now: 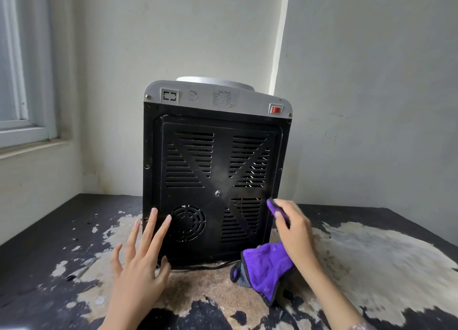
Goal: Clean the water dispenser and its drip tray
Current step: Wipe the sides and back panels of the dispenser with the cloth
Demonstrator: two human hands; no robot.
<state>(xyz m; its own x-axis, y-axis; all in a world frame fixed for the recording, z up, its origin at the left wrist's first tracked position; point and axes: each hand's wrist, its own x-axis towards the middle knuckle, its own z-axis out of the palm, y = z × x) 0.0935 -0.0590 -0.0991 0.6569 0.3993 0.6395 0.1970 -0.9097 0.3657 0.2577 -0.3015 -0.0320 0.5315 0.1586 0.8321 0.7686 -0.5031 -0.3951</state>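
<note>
Two hands are nearest, reaching out over the worn table (371, 253), which has its black top peeling off in big pale patches. On the near left, the left hand (138, 262) is spread wide with straight fingers, and its fingertips (154, 212) lie on or just at the low left edge of the water dispenser (215, 176), holding nothing. To the right, the right hand (295, 233) is curled tight around a purple cloth (265, 272), pinching one end up against the low right corner of the black back panel (223, 161) while the rest hangs down to the table. That machine stands in the middle of the table, turned so its back faces us, with air slots, a round fan grille (187, 223) and a red switch (275, 110) near the top right. My guess is the job now is wiping the back, with the left hand keeping the machine steady. Next, the cloth likely needs to rub across the slots, where dust hides, pressing gently. No drip tray shows, since it would be on the far side. No cups or bowls are in sight, and the white ring (215, 82) on top holds no bottle
</note>
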